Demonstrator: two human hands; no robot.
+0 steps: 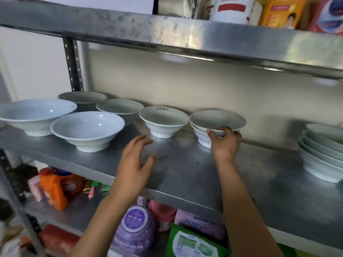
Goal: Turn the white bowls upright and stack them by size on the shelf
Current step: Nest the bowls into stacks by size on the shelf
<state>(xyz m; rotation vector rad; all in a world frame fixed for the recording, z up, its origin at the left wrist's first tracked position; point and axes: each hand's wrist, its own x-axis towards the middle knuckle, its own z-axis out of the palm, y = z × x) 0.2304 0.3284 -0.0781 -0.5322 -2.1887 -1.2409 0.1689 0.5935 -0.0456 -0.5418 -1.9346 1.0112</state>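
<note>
Several white bowls stand upright on the steel shelf. At the left are a large bowl, a bowl in front of it and two bowls behind. A small bowl with dark lettering stands in the middle. My right hand grips the near rim of the top bowl of a two-bowl stack. My left hand hovers open over the shelf, just short of the lettered bowl.
A stack of several white bowls sits at the shelf's right end. The upper shelf hangs low overhead with bottles and packets. Below are detergent bottles and packets. A shelf post stands at the back left.
</note>
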